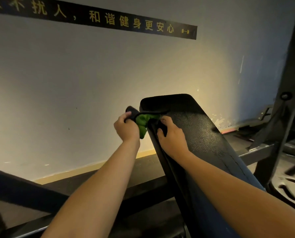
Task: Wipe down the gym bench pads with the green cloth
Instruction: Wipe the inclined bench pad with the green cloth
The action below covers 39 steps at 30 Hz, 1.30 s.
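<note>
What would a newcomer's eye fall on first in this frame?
The bright green cloth stands out, bunched in the left hand against the upper left edge of the black, inclined bench pad at centre. The right hand curls over that same edge just beside it. Above, a black banner with yellow characters runs across the pale wall.

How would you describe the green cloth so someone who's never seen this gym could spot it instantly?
Find the tilted black bench pad before the pale wall. Near its upper left edge, between the left hand and right hand, sits the bunched green cloth. It is the only bright green thing in view.
</note>
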Available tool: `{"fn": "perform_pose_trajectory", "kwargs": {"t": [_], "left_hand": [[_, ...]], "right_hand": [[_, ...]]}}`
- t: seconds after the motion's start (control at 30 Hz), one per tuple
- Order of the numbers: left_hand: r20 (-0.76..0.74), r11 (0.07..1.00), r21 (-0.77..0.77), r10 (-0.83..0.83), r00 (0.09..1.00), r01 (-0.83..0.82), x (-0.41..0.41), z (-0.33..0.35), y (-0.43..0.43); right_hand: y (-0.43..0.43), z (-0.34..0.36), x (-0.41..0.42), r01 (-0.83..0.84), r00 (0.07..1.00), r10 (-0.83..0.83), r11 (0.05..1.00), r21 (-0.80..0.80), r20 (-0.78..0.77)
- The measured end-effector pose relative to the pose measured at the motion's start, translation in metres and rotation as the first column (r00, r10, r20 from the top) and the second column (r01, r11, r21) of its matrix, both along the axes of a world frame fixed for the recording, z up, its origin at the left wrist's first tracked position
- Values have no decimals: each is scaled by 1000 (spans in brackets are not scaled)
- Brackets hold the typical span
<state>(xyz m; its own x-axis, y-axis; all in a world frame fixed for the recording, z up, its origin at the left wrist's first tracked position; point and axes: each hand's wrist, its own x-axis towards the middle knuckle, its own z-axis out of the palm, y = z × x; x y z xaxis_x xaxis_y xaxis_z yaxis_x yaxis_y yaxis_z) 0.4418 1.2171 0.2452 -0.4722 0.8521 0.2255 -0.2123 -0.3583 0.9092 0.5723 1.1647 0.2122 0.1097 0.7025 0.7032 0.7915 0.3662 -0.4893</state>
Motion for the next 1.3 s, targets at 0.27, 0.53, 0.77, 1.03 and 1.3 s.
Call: {"fn": "perform_pose_trajectory", "kwargs": {"t": [0.27,0.53,0.77,1.03,1.3], "left_hand": [[-288,968,73,-212,934,242,49,-11,28],[-261,973,146,-137,956,180,48,-50,-15],[-290,983,66,-146,946,172,38,-8,30],[-276,989,-68,-147,950,133,50,0,34],[-344,988,-84,-151,927,130,48,-30,-15]], "right_hand": [[12,-9,3,80,990,-82,996,30,112],[9,-8,-3,199,959,-201,979,32,201],[14,-12,2,119,984,-128,990,73,124],[15,-14,4,94,984,-109,990,108,144],[11,-11,1,127,979,-139,988,90,149]]}}
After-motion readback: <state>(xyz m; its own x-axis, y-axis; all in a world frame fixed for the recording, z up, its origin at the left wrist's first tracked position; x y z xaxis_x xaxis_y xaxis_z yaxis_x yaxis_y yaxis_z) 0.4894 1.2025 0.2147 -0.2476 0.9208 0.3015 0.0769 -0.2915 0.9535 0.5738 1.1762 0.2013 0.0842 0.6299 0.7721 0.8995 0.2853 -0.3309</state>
